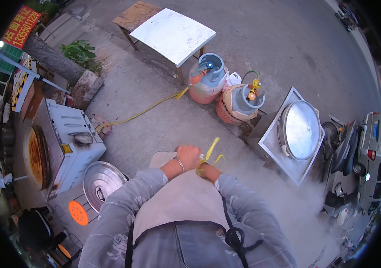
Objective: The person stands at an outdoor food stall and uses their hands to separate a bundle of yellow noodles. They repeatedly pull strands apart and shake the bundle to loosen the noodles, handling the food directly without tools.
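Yellow and loose-ended, a strip (pixel 213 148) lies at the wrist of the half-hidden right hand (pixel 207 171), perhaps tied to stay put. The left hand (pixel 189 156) curls beside it; I cannot tell what either grips. Beyond them, gas bottles (pixel 239 106) stand upright, probably for steadiness.

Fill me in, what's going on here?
A person in a pale apron has both hands together in front: the left hand curled, the right hand mostly hidden. A yellow strip sticks up beside them; whether it is held or tied is unclear. Something round and browned sits on the white metal unit at left; steam drifts at right.
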Demonstrator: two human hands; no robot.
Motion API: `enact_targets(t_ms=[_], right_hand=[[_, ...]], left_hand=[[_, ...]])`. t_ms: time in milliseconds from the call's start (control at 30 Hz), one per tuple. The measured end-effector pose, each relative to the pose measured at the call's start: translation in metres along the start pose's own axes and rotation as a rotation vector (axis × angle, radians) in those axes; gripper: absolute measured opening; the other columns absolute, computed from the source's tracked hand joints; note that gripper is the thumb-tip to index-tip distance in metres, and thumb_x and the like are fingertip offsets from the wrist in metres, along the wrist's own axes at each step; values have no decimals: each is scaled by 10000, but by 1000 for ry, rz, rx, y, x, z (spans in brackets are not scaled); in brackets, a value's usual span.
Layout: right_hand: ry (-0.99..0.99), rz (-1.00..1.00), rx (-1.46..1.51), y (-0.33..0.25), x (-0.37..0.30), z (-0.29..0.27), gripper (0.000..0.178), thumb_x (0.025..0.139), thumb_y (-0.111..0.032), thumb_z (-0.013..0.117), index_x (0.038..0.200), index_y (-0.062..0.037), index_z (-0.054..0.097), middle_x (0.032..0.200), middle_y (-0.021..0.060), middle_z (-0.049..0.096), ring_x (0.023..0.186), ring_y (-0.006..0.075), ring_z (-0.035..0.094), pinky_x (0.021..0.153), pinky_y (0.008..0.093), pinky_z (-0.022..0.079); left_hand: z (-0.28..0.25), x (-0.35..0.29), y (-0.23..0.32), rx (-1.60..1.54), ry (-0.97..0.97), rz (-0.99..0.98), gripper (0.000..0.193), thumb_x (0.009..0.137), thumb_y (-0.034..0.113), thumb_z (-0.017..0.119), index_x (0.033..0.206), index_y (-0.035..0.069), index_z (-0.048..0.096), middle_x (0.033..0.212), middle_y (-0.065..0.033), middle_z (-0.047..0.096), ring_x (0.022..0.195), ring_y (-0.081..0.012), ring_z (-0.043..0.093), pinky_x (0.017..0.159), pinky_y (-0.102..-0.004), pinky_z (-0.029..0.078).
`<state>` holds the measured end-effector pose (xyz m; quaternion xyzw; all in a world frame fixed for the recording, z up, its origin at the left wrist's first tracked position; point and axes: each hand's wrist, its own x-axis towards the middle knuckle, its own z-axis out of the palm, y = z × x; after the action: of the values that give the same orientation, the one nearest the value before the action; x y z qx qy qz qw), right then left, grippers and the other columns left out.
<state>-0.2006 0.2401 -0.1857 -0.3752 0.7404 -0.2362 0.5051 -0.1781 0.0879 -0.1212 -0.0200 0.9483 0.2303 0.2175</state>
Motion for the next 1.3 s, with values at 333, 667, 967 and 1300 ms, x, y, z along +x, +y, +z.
enact_targets(t_ms=[333,667,967,1300], right_hand=[[-158,-163,-90,-10,-37,-30,240,864,-166,537,1042,-33,626,1059,232,638,984,387,617,823,434,491],[358,96,700,6,-144,-129,250,861,-137,555,1088,-50,614,796,27,576,641,124,555,567,274,444],[506,195,917,28,-150,-105,284,828,-109,534,1094,-57,617,726,6,539,604,100,525,542,257,416],[338,107,711,51,-131,-86,297,824,-100,551,1100,-37,641,741,-5,548,614,98,526,570,262,437]], left_hand=[[2,-8,-2,-67,48,5,156,739,213,634,781,70,676,774,-178,669,750,-372,657,671,-491,519],[-21,12,-20,-604,246,-54,180,779,220,707,768,49,651,713,-84,649,606,-212,624,589,-367,507],[-22,-13,31,-851,-302,316,114,795,105,669,895,66,706,862,-62,654,820,-145,616,703,-288,484],[74,-6,32,-348,-805,413,323,879,261,511,1084,90,693,1086,-164,669,1019,-319,628,906,-431,462]])
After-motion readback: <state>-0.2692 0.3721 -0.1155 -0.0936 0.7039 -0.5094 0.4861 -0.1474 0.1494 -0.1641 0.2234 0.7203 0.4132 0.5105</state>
